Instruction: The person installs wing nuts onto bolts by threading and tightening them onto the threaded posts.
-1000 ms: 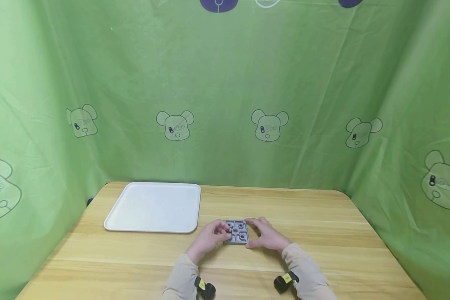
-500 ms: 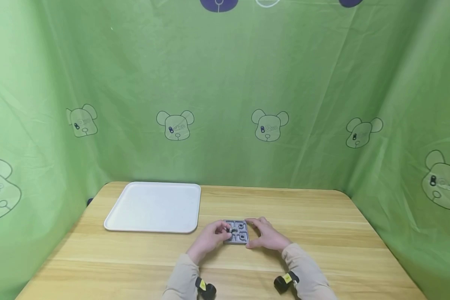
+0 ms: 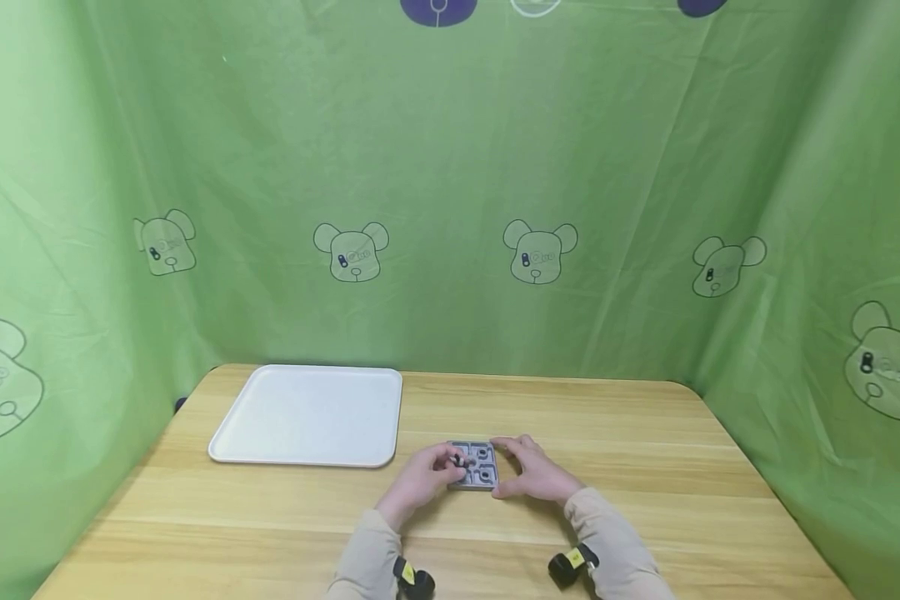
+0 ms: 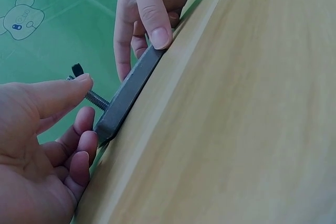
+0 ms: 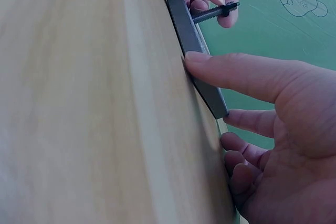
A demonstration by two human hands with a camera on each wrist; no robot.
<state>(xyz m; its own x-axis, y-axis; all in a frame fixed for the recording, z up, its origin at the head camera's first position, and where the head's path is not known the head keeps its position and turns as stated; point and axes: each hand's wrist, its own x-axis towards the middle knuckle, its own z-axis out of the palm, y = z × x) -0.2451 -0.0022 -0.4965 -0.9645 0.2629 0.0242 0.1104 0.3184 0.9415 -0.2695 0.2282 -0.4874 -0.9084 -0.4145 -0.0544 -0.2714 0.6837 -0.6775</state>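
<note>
A square grey plate (image 3: 484, 477) with raised ring-shaped holes lies on the table; its thick dark edge (image 4: 131, 90) faces the left wrist camera. From the plate's left part a threaded bolt (image 5: 207, 15) stands up, bearing a small dark nut (image 5: 229, 9) near its top end. My left hand (image 3: 420, 479) pinches this nut between thumb and forefinger, its other fingers loosely curled beside the plate's left edge. On the opposite side, my right hand (image 3: 536, 472) grips the plate, thumb (image 5: 202, 64) on the near edge and fingers at the far corner.
A white tray (image 3: 307, 454) lies at the back left of the wooden table (image 3: 607, 417). Green curtains (image 3: 450, 125) with bear drawings hang behind the table and at both sides. Each wrist wears a strapped black camera (image 3: 566, 569).
My left fingertips have shifted slightly and turned at the nut, and its dark part shows at a different angle. My right hand and the plate have stayed in place.
</note>
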